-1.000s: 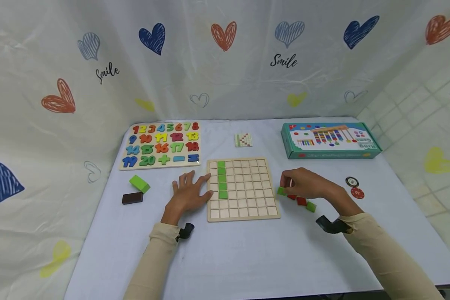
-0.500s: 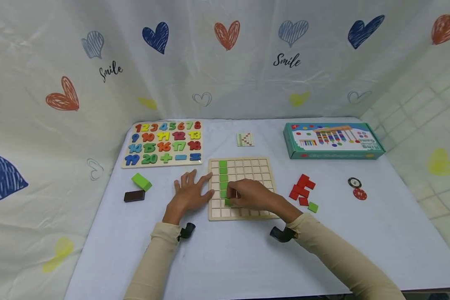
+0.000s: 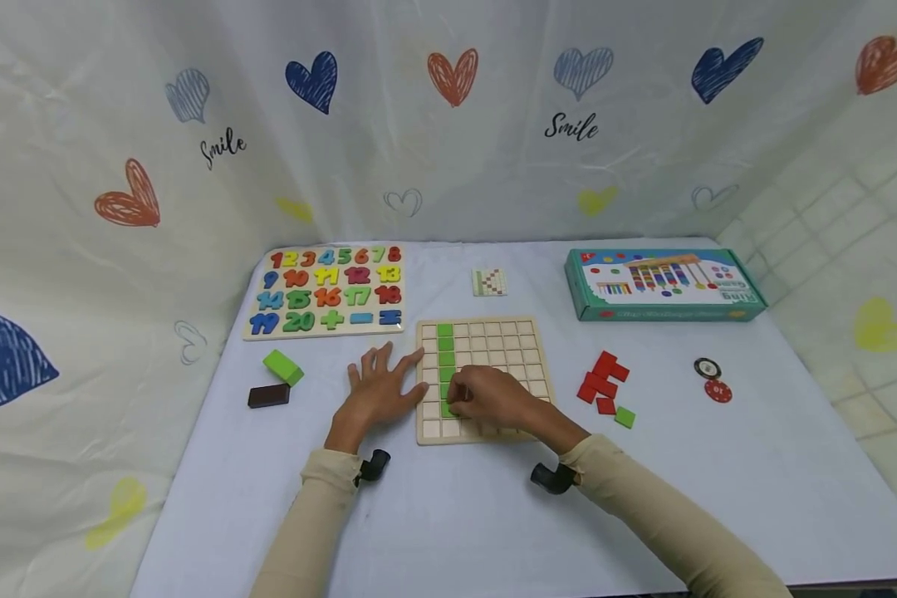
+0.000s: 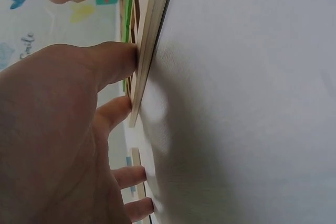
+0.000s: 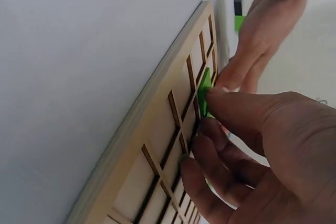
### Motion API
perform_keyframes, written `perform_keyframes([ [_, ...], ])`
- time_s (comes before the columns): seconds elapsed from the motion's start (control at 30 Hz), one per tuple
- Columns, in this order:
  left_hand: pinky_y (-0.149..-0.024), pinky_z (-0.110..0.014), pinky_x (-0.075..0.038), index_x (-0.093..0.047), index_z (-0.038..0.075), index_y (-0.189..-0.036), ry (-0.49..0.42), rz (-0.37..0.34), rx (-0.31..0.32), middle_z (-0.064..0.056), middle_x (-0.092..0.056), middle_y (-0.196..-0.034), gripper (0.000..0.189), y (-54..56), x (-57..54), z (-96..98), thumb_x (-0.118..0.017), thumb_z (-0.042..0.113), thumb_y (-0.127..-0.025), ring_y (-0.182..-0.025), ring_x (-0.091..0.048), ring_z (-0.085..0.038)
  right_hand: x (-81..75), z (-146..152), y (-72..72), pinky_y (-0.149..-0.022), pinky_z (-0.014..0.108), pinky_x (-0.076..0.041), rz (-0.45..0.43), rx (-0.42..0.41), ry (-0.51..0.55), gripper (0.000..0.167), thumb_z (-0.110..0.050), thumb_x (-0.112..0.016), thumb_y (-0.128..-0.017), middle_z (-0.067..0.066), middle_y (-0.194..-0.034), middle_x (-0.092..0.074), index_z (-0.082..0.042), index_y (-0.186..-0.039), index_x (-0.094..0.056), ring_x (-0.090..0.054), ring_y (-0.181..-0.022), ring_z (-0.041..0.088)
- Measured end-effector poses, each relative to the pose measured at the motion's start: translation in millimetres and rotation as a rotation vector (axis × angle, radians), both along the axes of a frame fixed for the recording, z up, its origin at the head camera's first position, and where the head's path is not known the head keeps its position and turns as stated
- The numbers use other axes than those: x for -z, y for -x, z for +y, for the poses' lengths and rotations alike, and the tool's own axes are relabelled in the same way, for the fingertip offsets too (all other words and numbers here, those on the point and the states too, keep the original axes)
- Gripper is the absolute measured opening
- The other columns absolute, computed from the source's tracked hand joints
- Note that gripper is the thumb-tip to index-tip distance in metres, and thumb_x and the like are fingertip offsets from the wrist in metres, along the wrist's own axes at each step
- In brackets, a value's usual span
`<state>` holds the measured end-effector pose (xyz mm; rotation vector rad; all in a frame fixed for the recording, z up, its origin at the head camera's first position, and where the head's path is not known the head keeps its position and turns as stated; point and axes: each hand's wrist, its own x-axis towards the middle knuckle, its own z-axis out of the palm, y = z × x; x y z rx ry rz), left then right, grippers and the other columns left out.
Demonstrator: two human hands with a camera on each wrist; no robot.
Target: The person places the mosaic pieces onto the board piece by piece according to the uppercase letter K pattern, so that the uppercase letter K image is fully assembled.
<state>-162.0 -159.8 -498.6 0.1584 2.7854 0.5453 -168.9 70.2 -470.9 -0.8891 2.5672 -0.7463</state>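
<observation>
My right hand [image 3: 493,396] pinches a green square tile [image 5: 203,88] between thumb and curled fingers, low in the second column of the wooden grid board [image 3: 529,357]. In the right wrist view that tile stands slightly tilted at its cell. Above it, a line of green tiles [image 3: 446,359] fills cells of the same column, the lowest partly covered by my fingers. My left hand [image 3: 376,394] lies with fingers spread, its thumb and index fingertip touching the board's left edge, as the left wrist view shows.
Red tiles [image 3: 601,384] and one loose green tile [image 3: 624,417] lie right of the board. Beyond are two round chips [image 3: 718,391] and a green box [image 3: 665,286]. A number puzzle [image 3: 325,292], patterned card [image 3: 489,282], green block [image 3: 282,366] and dark block [image 3: 268,395] sit around.
My right hand has carried a green tile leftward from the loose tiles onto the board, then settled it lower in the second column. My left hand has stayed at the board's edge.
</observation>
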Motion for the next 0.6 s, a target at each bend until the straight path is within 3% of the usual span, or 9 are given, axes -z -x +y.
perform_keyframes([
  [0.27, -0.121, -0.076, -0.008, -0.036, 0.035, -0.166, -0.006, 0.007, -0.005, -0.021, -0.015, -0.173, 0.069, -2.8, -0.1, 1.6, -0.059, 0.054, -0.104, -0.158, -0.007, -0.046, -2.7, 0.9, -5.3, -0.077, 0.029, -0.056, 0.075, -0.044, -0.040, 0.010, -0.014, -0.082, -0.093, -0.007, -0.097, -0.073, -0.015, -0.102, -0.083, -0.064, -0.086, 0.006],
  [0.6, -0.122, -0.076, -0.006, -0.036, 0.035, -0.167, -0.008, 0.003, -0.006, -0.021, -0.015, -0.174, 0.069, -1.9, 0.4, 1.0, -0.058, 0.054, -0.105, -0.158, -0.007, -0.046, -11.4, 15.7, -1.8, -0.073, 0.029, -0.055, 0.009, -0.016, 0.010, 0.012, -0.013, -0.080, -0.093, -0.010, -0.091, -0.071, -0.014, -0.105, -0.078, -0.063, -0.084, 0.007],
])
